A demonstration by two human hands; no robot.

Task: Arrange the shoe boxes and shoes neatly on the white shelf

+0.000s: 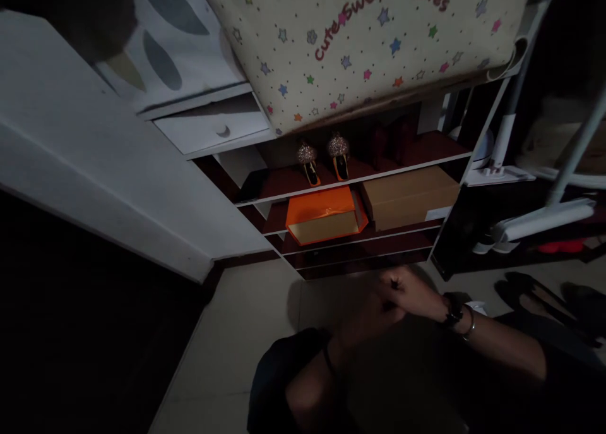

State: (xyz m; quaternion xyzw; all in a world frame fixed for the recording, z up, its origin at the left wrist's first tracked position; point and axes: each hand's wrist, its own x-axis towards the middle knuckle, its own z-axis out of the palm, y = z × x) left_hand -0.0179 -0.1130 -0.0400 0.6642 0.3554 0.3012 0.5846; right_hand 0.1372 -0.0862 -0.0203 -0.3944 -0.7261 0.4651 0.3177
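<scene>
Dark watch (pixel 453 311) and silvery bracelet (pixel 469 324) ring the right arm (pixel 506 345), a thin dark band (pixel 328 362) circles the left arm (pixel 307 388)!

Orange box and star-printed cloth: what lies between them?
In the head view, the upper shelf lies between, and on it stand two glittery-topped items, apparently shoes.

Orange box (pixel 326 201): one, the reference for all locations. Cardboard box (pixel 411 194): one, just right of the orange box. Glittery shoes (pixel 338 146): two, on the shelf above the orange box. White drawer (pixel 203 132): one, above left of it. Sets of fingers (pixel 391 275): two, below right of it. Wristwatch (pixel 453 311): one, farther right.
</scene>
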